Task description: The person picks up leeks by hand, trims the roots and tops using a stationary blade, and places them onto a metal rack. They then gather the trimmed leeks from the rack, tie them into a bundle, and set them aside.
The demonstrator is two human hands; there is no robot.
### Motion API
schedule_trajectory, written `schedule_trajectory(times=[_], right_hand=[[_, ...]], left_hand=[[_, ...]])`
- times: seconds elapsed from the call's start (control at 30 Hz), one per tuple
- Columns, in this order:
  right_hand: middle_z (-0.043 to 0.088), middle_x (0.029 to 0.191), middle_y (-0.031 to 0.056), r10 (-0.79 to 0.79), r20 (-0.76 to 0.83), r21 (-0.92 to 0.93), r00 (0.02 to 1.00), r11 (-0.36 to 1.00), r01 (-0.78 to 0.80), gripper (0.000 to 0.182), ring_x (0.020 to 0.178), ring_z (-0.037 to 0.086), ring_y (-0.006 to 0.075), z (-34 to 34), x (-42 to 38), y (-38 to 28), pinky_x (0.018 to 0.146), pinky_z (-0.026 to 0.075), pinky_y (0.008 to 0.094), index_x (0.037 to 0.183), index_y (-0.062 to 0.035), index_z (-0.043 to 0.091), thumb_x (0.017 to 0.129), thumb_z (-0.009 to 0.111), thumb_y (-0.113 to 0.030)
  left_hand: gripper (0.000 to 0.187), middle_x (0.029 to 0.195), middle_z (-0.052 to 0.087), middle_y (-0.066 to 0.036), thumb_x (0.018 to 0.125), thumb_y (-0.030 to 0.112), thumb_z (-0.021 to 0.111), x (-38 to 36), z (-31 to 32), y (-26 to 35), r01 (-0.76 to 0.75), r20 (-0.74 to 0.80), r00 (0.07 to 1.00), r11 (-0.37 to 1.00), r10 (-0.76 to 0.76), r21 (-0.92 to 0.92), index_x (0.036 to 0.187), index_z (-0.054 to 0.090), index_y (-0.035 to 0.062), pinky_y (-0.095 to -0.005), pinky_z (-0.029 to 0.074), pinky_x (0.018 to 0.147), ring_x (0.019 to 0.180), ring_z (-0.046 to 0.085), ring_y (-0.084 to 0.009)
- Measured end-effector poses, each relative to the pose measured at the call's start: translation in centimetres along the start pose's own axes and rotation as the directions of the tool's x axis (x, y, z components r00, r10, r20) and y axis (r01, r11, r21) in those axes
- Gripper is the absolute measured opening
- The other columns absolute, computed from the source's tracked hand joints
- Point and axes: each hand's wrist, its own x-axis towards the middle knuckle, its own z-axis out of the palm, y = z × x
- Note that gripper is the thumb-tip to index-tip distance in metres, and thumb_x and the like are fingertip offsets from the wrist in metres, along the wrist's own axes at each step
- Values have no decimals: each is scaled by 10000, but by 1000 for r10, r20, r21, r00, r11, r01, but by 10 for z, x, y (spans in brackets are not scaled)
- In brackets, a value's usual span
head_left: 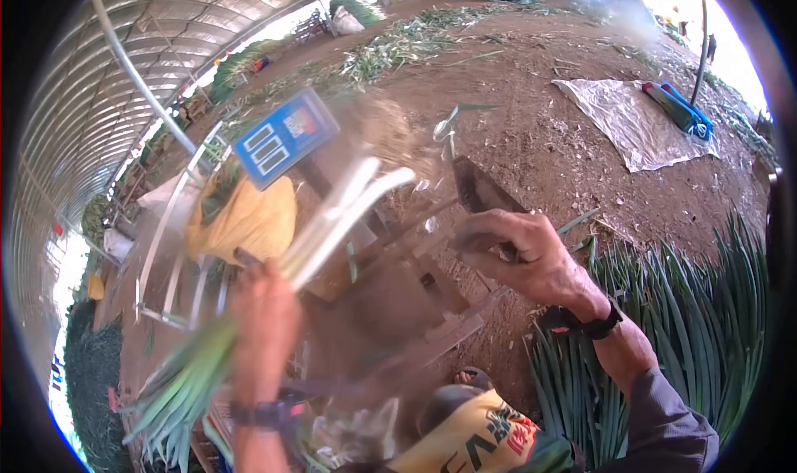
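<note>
My left hand point(264, 307), blurred by motion, is closed around a few long green onions point(344, 216). Their white stalks point up and away, while the green leaves hang below my wrist. A short dark piece shows beside the fingers of that hand. My right hand point(527, 253) has its fingers curled in, thumb and forefinger close together; I cannot tell what lies between them. Right behind its knuckles a dark, blade-shaped piece point(481, 187) overlaps the hand in this view. Under both hands is a brown bench or frame point(374, 307), partly smeared.
A scale with a blue display point(286, 139) stands ahead on the left, near a yellow sack point(245, 220) and a white metal rack point(162, 249). Piled green onions point(681, 332) lie at the right. Farther off, a pale sheet point(623, 124) lies on the dirt floor.
</note>
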Motion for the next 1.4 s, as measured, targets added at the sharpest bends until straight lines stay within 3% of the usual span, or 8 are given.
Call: schedule_trajectory(times=[0.23,0.4,0.6,0.7,0.83,0.93,1.2,1.4], right_hand=[[687,1144,170,-263,142,-477,954,827,298,447,997,708,313,26,16,118,845,596,409,1244,18,606,829,753,-57],[587,1333,175,-88,368,-656,926,681,325,566,1337,495,304,57,6,210,1121,429,421,1319,54,566,790,704,-92],[641,1171,125,46,481,-755,876,529,386,400,1212,555,275,75,-27,302,1009,461,411,1216,4,612,839,642,-125],[650,1081,108,194,504,-745,842,591,310,314,1149,573,271,70,-36,312,966,462,424,1149,-25,621,849,620,-120],[632,1034,102,180,473,-730,863,629,269,251,1068,582,277,73,-44,321,953,453,428,1105,-55,609,862,593,-113],[620,1057,115,153,423,-751,893,611,251,277,1059,573,288,71,-56,324,979,440,430,1149,-50,596,882,562,-115],[610,1108,131,152,406,-743,901,630,228,348,1098,574,290,74,-55,316,1004,434,420,1243,-22,573,899,533,-55],[618,1169,149,208,451,-732,868,642,226,434,1150,565,304,69,-56,320,1033,417,426,1264,-14,566,832,591,-47]], left_hand=[[205,966,649,-184,853,76,662,58,149,138,-183,-25,983,969,182,-168,1029,591,0,-426,537,785,880,653,-326],[232,930,656,-154,837,164,629,44,253,207,-267,-61,964,923,260,-279,1027,602,34,-442,523,713,852,659,-305],[204,868,666,-113,831,198,601,25,275,240,-360,-16,926,872,376,-330,984,647,72,-410,466,604,766,657,-244],[329,1019,661,-160,839,208,619,19,272,246,-300,193,902,882,386,-364,1130,636,54,-441,501,749,960,660,-287],[671,1251,560,-217,807,387,729,1,282,218,-186,-1,942,519,335,-834,1331,529,18,-563,418,1003,1209,526,-385],[867,1513,441,-181,782,480,780,-3,255,196,-144,314,864,792,393,-594,1481,454,84,-611,317,1124,1391,414,-373],[899,1538,416,-161,710,207,877,-88,239,83,260,412,911,774,2,-578,1483,430,95,-608,198,1212,1461,346,-336],[781,1490,436,-189,757,38,777,-139,257,54,537,495,771,828,-402,-164,1457,430,53,-636,301,1140,1453,352,-379]])
